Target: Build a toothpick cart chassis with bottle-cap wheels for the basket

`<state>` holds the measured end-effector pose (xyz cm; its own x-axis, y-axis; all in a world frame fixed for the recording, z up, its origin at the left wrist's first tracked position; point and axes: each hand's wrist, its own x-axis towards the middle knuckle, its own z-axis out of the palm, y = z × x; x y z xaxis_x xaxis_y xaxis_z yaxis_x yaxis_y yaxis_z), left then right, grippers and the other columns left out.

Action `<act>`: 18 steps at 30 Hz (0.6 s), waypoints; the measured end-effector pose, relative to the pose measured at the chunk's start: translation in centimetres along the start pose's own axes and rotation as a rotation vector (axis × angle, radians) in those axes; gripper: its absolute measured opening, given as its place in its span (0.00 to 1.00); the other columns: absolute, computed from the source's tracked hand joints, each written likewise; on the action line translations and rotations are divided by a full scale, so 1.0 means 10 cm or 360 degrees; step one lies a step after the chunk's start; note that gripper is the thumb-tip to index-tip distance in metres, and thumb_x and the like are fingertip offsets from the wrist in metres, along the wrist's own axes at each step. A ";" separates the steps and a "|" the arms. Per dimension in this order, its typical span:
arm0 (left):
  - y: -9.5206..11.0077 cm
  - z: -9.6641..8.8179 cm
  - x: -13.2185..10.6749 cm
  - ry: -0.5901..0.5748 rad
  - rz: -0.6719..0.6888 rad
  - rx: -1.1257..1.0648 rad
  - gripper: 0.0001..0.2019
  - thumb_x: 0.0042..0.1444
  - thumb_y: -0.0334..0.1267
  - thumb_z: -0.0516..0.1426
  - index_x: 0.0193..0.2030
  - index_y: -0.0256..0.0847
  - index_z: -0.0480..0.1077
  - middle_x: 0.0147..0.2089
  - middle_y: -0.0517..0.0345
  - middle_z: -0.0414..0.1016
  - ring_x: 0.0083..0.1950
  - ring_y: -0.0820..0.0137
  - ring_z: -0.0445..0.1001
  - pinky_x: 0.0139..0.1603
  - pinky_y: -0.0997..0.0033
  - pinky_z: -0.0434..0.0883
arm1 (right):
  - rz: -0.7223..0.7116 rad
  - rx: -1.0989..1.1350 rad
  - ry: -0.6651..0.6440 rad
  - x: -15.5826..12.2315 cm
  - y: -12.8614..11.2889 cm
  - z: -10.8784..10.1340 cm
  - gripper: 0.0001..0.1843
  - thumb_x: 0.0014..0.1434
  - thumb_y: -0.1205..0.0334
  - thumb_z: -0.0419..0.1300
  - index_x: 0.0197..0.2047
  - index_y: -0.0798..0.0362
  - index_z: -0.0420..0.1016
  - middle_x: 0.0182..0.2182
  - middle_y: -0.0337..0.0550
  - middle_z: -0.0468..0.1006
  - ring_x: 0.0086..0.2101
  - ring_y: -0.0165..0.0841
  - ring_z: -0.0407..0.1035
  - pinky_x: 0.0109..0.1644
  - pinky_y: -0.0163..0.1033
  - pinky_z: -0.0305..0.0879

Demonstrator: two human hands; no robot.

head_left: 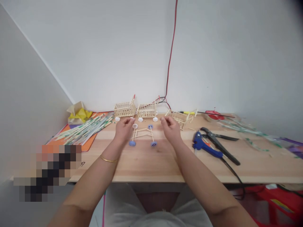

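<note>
A stick frame with wheels (143, 135) lies on the wooden table (151, 164); it has two blue wheels at the front and a blue and a white wheel at the back. My left hand (123, 129) hovers at its left side, fingers curled loosely, touching or nearly touching the white wheel. My right hand (169, 127) is just right of the frame, fingers curled with the tips drawn together; I cannot make out anything in them. Two small stick-built carts (124, 109) (147, 110) stand behind the hands near the wall.
A third stick structure (181, 117) sits back right. A blue glue gun (205, 145) with black cord and black pliers (220, 142) lie to the right. A pile of wrapped sticks (82, 130) and yellow paper (79, 114) lie left. A red wire (170, 56) runs down the wall.
</note>
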<state>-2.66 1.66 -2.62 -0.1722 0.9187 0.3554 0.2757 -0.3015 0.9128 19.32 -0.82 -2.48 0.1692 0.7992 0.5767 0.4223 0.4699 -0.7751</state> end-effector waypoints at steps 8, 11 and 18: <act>-0.07 0.00 0.02 0.0035 -0.0112 -0.0037 0.17 0.49 0.52 0.60 0.28 0.37 0.75 0.23 0.60 0.71 0.27 0.70 0.66 0.30 0.73 0.62 | -0.0814 0.0030 -0.1210 -0.20 -0.94 -0.02 0.14 0.65 0.56 0.52 0.33 0.53 0.75 0.31 0.43 0.76 0.34 0.31 0.69 0.40 0.34 0.64; -0.08 0.01 0.01 -0.0013 -0.0177 -0.0069 0.19 0.47 0.54 0.61 0.29 0.37 0.74 0.25 0.60 0.72 0.29 0.70 0.67 0.31 0.73 0.63 | -0.0909 -0.0032 -0.1317 -0.12 -1.19 -0.12 0.11 0.62 0.56 0.57 0.42 0.53 0.75 0.38 0.46 0.76 0.36 0.30 0.69 0.40 0.33 0.65; -0.28 0.07 0.03 -0.0027 -0.0298 -0.0101 0.19 0.45 0.53 0.61 0.32 0.36 0.74 0.30 0.56 0.75 0.33 0.68 0.70 0.35 0.72 0.65 | 0.0045 -0.0576 -0.0972 0.13 -0.41 -0.66 0.10 0.58 0.56 0.58 0.34 0.53 0.77 0.32 0.43 0.79 0.31 0.33 0.70 0.34 0.35 0.62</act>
<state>-2.82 2.95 -5.21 -0.1986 0.9643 0.1751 0.1803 -0.1397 0.9736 23.70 -4.16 3.17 -0.3005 0.9262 0.2278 0.7124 0.3767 -0.5921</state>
